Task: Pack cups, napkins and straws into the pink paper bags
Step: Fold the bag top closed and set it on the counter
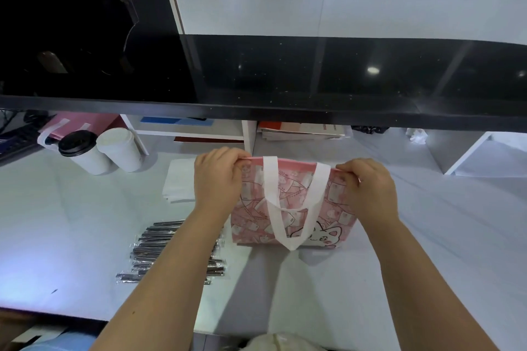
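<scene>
On white table (85,222), pink bag (293,208) (upright), left hand (218,179), right hand (369,188) pinching rim

Drinks shop: black service counter (313,112), takeaway cups (85,152).

Between the fingers (225,155) the bag (336,208) is pink, printed with pale banknotes and a white cartoon cat; its handles (269,179) are white. Left of the fingers are white napkins (178,179), dark straws (155,248) and white cups (125,157), one with a black lid (73,143).
</scene>
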Tool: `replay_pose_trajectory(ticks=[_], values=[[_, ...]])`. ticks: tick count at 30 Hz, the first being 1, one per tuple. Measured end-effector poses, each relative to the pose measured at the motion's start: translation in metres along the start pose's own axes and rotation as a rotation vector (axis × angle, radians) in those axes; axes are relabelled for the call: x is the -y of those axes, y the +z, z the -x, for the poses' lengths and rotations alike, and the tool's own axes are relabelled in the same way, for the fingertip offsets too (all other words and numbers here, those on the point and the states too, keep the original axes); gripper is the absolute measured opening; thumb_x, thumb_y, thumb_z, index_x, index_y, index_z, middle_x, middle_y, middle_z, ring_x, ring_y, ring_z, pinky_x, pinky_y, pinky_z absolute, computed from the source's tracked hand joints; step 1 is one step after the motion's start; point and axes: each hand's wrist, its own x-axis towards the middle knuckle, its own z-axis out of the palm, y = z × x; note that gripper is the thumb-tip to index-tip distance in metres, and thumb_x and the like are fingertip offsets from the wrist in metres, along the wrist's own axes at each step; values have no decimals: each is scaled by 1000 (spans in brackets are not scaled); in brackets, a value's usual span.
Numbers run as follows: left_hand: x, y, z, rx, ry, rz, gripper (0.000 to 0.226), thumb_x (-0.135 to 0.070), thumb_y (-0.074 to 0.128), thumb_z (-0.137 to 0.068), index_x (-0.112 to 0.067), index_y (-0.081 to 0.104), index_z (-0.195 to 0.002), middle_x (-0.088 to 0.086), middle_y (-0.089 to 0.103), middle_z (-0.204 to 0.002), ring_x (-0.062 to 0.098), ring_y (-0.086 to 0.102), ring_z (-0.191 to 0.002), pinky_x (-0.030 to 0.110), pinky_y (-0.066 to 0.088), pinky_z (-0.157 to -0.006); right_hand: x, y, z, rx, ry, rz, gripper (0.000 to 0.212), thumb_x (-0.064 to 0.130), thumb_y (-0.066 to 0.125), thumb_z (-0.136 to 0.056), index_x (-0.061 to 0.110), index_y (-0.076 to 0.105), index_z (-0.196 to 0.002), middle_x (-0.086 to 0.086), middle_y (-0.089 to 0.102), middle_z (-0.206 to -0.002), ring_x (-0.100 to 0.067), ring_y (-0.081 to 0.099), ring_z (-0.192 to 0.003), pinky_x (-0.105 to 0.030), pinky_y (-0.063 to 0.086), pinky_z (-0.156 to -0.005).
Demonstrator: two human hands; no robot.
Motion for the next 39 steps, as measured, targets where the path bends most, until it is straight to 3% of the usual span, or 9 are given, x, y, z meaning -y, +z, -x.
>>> replay_pose_trajectory(ticks=[4,9,15,20,22,25,30,35,39], values=[[7,6,-7,-11,55,46,17,-12,64,-91,-23,72,-100,-8,71,-95,14,61,-90,33,42,-84,-5,-12,1,-22,-40,21,13,-4,72,-79,6,75,-86,-4,69,-78,-25,60,-75,-39,50,-71],[17,15,-14,82,-29,180,26,-11,55,-96,-28,68,-110,-22,59,-98,-16,50,-86,0,36,-68,-16,-13,-2,142,210,32,22,5,57,-91,17,70,-104,3,66,-97,-13,53,-91,-26,43,-78],[12,20,-26,83,-200,263,28,-11,55,-96,-38,60,-91,-27,58,-83,-7,54,-80,10,37,-61,-17,-3,-3,91,385,-76,22,7,56,-90,22,71,-91,1,67,-93,-22,61,-91,-40,53,-77],[20,29,-1,104,-337,642,31,-25,67,-90,-43,59,-114,-26,64,-107,-8,60,-98,8,49,-73,-24,4,26,79,534,-502,47,29,64,-92,47,46,-131,26,48,-131,-1,49,-117,-29,50,-91],[34,38,25,140,-414,729,33,-26,72,-87,-42,60,-113,-18,68,-109,-4,64,-97,19,53,-80,-29,6,51,42,620,-675,64,31,74,-84,45,41,-138,20,52,-135,0,52,-120,-27,49,-90],[56,54,63,245,-491,769,32,-13,72,-86,-36,67,-107,-9,74,-103,7,68,-97,31,55,-87,-38,12,89,14,766,-686,49,23,79,-80,36,59,-123,13,65,-122,-5,59,-115,-29,51,-90],[57,67,66,308,-555,798,35,0,62,-89,-33,71,-94,-11,75,-95,8,71,-88,17,55,-71,-23,27,104,49,853,-785,38,5,69,-86,40,67,-102,17,72,-102,-2,65,-101,-12,52,-75],[35,72,47,284,-609,893,33,2,59,-92,-28,71,-90,-9,75,-86,6,70,-79,13,52,-63,-10,26,95,-160,960,-818,21,4,67,-87,23,71,-93,1,74,-95,-15,68,-93,-26,54,-78],[3,80,30,378,-536,988,36,-1,59,-93,-33,74,-90,-7,76,-94,7,71,-83,17,54,-67,-9,-6,93,-363,1001,-829,19,4,70,-84,22,73,-83,-3,75,-90,-14,70,-82,-18,53,-65]])
